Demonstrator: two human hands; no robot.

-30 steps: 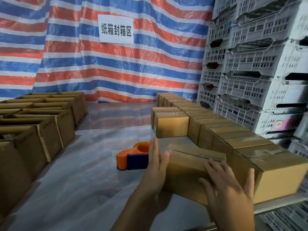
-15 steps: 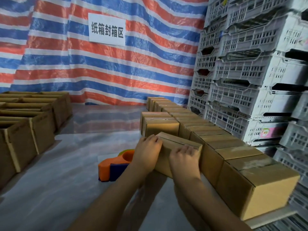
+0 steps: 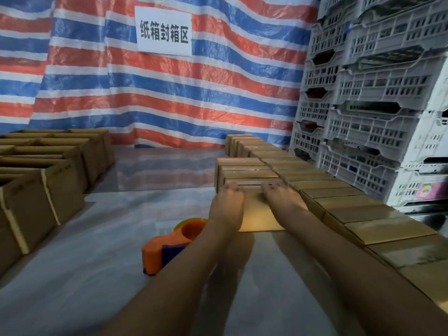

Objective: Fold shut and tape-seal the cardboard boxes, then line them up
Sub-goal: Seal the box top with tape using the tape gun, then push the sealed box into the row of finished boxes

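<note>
The closed cardboard box (image 3: 254, 214) stands on the surface (image 3: 97, 251) right of centre, its top flaps folded flat with a seam line showing along the top. Its far side sits against a short stack-up of two closed boxes (image 3: 247, 169) directly behind it, and its right side lies just beside the long row of closed boxes (image 3: 339, 200) that runs from the near right corner toward the back wall. The left hand (image 3: 226, 204) grips the box at its left end and the right hand (image 3: 282, 201) grips it at its right end. On both hands the fingers (image 3: 232, 189) are bent and hooked over the top edge of the box, clamped on the cardboard, with the near face of the box visible between the two forearms. Whether tape covers the seam cannot be told. An orange and blue tape dispenser (image 3: 169, 246) lies on the surface just left of the left forearm, apart from the box. Open boxes (image 3: 48, 170) stand grouped at the left edge, well apart from the hands. White plastic crates (image 3: 375, 117) are stacked behind the long row on the right. A red, white and blue striped tarpaulin (image 3: 218, 93) hangs at the back, carrying a white sign (image 3: 163, 31) with black characters.
</note>
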